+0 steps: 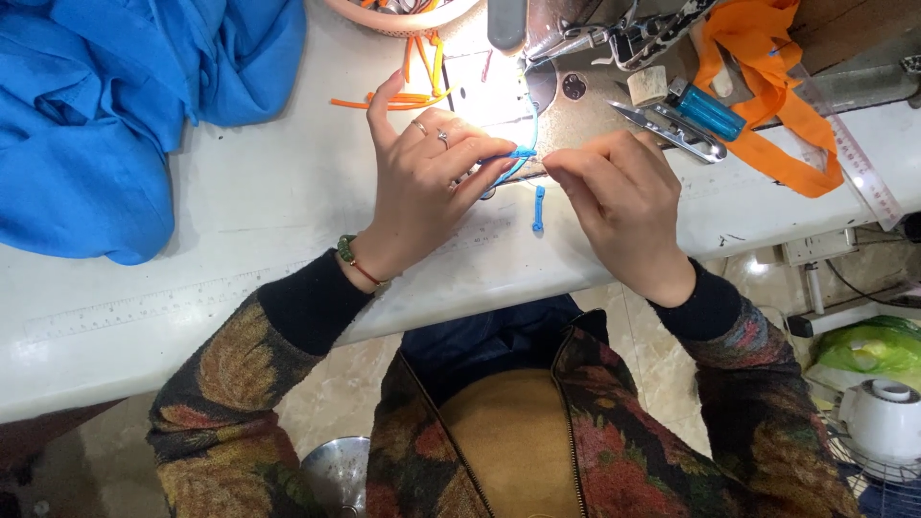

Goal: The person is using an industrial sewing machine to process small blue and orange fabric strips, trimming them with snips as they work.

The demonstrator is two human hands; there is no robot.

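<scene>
**Blue cord loop being worked at the sewing machine, one short piece already set aside**

Left hand [422,182] is pinched closed on a thin blue cord [523,153], thumb and forefinger gripping it where it bends; other fingers fan upward. Right hand [614,187] is curled closed, fingertips pressed together just beside the left hand's pinch, apparently gripping the same cord's end, though the contact itself is hidden behind the fingers. The cord arcs up from the pinch toward the sewing machine [576,38] bed.

Progress, judged from layout: one short blue cord piece [539,209] lies on the white table [240,201] between the hands, looks finished or cut off. Several orange cord strips [403,96] lie near a pink basket [403,14] at the top, seemingly another batch. The piece in hand looks mid-forming, not under the needle yet. How many pieces remain can't be told.

Around: blue fabric heap [115,105] at left, thread snips [662,129] and a blue lighter [708,110] right of the machine, orange fabric strip [777,105], clear ruler [859,163] at the table's edge.
</scene>
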